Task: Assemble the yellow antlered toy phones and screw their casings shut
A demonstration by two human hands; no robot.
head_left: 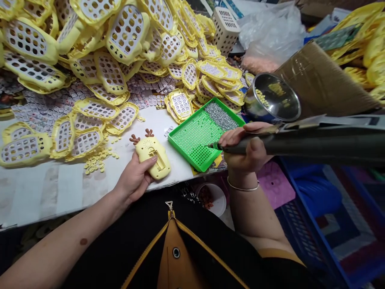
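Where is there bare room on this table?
The widest bare patch is the white tabletop along the near edge, bordered by the loose yellow rings behind and the left hand on the yellow antlered toy shell. A small gap lies between that shell and the green plastic tray under the right hand's dark screwdriver. Behind, the heap of yellow perforated shells covers everything.

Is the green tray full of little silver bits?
No, mostly empty: the silver bits cover only the far corner of the green tray.
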